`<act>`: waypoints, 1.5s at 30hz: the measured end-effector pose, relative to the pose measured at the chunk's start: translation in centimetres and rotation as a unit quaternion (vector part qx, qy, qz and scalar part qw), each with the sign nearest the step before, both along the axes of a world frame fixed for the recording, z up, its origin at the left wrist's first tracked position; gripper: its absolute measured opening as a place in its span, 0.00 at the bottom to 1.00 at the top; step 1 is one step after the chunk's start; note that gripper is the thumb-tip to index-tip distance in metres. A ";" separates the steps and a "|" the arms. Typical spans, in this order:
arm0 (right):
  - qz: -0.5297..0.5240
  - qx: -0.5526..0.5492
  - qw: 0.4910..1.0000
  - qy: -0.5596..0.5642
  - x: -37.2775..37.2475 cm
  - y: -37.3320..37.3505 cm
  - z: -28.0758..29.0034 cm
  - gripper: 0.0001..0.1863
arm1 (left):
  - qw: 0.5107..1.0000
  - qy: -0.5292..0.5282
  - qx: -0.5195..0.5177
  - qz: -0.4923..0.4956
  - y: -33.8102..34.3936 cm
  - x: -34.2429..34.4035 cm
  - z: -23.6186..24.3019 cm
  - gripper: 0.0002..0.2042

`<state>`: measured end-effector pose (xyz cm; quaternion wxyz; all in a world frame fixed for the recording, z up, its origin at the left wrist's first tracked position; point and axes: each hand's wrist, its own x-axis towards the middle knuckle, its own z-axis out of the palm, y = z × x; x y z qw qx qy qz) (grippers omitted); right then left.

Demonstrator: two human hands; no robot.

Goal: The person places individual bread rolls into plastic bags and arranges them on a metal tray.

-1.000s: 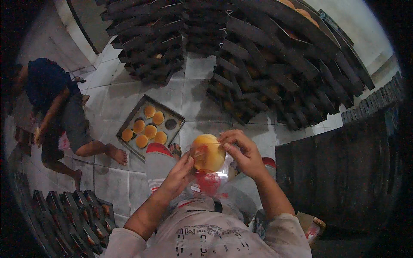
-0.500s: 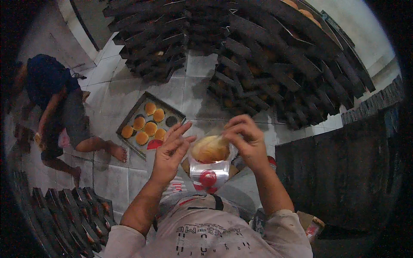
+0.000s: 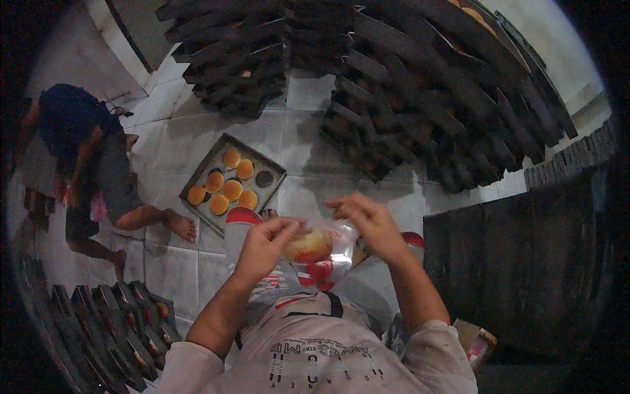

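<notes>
The left hand [image 3: 266, 246] and the right hand [image 3: 371, 223] are both closed on a clear plastic bag [image 3: 325, 259], held in front of the chest above the knees, each pinching one side of the bag's mouth. A round golden bun [image 3: 307, 246] sits inside it, so the bagging of this one looks done; closing the mouth appears to be what is left, though the glare on the plastic makes it hard to tell whether the top is open or folded.

Behind, dark stacked trays [image 3: 420, 85] fill the upper part of the tiled floor [image 3: 308, 144], with another row [image 3: 111, 328] at the lower left. A second person [image 3: 92, 164] crouches at the left. Between them lies a metal baking tray [image 3: 210, 167] with six buns [image 3: 226, 187] unbagged and one dark empty spot.
</notes>
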<state>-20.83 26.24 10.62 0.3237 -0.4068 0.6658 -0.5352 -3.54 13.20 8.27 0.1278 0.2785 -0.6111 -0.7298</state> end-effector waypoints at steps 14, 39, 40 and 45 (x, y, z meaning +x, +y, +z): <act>0.067 0.036 0.970 -0.232 2.3 0.9 -1.0 0.18 | 0.960 -0.058 -0.249 -0.115 2.0 -0.5 2.6 0.07; 0.139 0.081 0.946 -0.280 -0.1 3.9 -1.6 0.08 | 0.933 0.011 -0.302 -0.193 3.4 -2.1 1.4 0.08; 0.147 0.090 0.941 -0.291 0.0 3.8 -1.7 0.08 | 0.925 0.027 -0.327 -0.191 3.2 -2.1 1.3 0.08; 0.183 0.111 0.939 -0.269 0.7 3.7 -2.1 0.10 | 0.904 0.025 -0.358 -0.231 2.7 -2.1 2.1 0.07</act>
